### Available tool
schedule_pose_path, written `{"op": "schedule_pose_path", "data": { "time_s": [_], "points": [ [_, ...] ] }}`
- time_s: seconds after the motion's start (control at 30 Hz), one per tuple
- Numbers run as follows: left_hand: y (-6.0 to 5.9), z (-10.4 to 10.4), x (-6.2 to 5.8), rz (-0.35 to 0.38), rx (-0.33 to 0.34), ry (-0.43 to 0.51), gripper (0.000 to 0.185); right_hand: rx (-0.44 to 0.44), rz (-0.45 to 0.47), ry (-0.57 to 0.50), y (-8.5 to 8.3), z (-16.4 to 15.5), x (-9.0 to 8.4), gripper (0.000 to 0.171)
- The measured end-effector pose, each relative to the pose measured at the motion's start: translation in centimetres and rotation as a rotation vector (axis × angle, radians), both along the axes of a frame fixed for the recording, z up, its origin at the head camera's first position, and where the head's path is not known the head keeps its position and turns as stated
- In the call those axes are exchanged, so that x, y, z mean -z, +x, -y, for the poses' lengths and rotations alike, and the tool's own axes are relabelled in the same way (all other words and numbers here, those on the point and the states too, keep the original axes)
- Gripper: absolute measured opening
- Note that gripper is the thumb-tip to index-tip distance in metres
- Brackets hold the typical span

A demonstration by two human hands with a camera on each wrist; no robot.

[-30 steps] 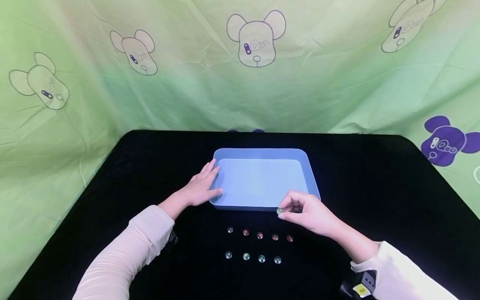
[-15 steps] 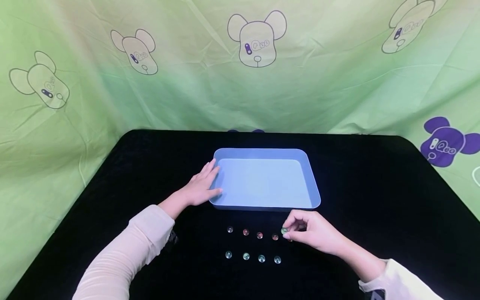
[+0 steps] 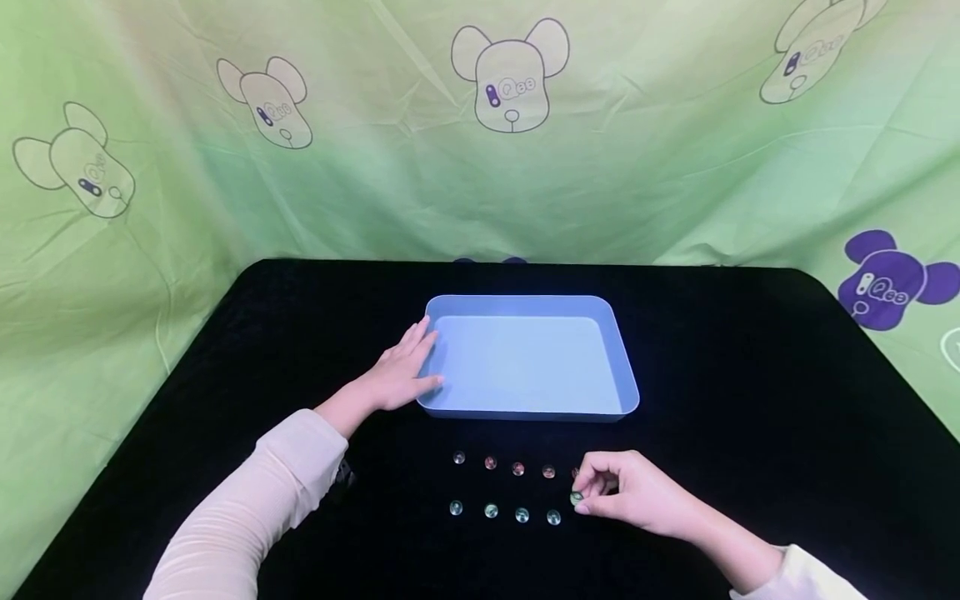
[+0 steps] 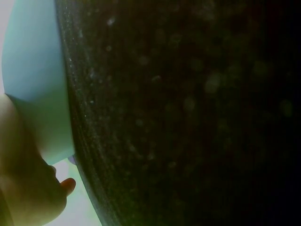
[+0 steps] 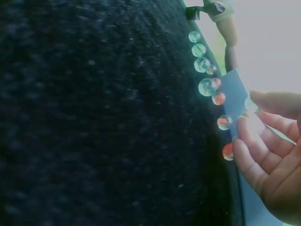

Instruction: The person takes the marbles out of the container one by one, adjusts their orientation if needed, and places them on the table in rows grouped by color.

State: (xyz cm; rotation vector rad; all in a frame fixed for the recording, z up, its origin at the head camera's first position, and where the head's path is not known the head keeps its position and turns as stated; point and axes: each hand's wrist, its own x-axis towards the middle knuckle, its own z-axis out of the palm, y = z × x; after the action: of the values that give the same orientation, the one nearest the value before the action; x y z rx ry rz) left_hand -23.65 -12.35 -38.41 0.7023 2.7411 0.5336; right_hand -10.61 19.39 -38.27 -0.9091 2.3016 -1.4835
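Marble (image 3: 576,497) has come down from the tray's near edge to the right end of the front row, pinched in my right hand (image 3: 628,496). Risk: it rolls off the cloth or knocks its neighbour (image 3: 553,517). Left hand (image 3: 400,373) flat, fingers spread against the blue tray (image 3: 618,367); red marbles (image 3: 518,469) lie between.
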Motion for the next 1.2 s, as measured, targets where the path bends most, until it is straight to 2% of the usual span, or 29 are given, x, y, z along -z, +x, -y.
{"op": "schedule_pose_path", "data": {
  "time_s": [0.2,0.83,1.2],
  "points": [
    [-0.05,0.09,0.1,-0.006,-0.002,0.001,0.072,-0.018,-0.006,0.032,0.29,-0.32,0.53,0.011],
    [0.15,0.19,0.06,-0.012,-0.002,0.024,0.071,-0.082,-0.16,0.201,0.67,0.0,0.56,0.019],
    [-0.03,-0.02,0.23,-0.007,0.004,0.012,0.072,-0.086,-0.144,0.238,0.78,-0.22,0.41,0.017]
  ]
}}
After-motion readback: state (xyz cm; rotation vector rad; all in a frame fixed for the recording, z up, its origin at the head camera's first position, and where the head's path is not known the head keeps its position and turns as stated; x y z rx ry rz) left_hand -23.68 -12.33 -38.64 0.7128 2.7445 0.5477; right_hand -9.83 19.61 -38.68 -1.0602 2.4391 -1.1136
